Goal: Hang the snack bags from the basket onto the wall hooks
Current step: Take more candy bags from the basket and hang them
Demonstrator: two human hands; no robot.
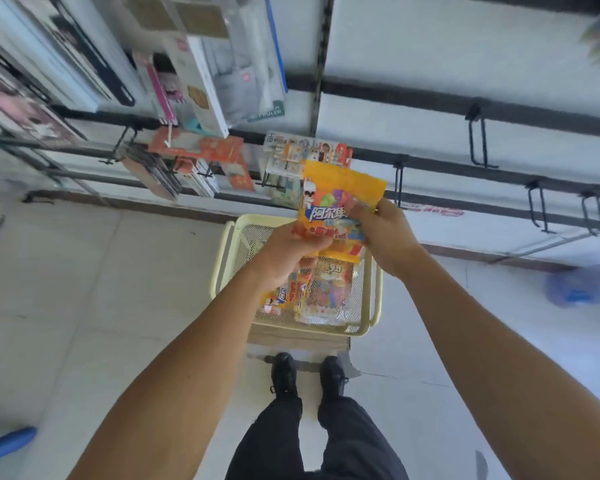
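Note:
I hold an orange-yellow snack bag (338,195) upright above the cream mesh basket (222,258). My left hand (286,256) grips its lower left corner. My right hand (383,233) pinches its right edge. More snack bags (323,292) lie in the basket below my hands. Empty black wall hooks (477,140) stick out from the rails on the white wall to the right, and one more hook (399,183) sits just right of the held bag.
Packaged goods (194,81) hang on hooks at upper left, with smaller items (302,150) right behind the held bag. My black shoes (307,375) stand just in front of the basket. A blue object (582,289) lies on the floor at right.

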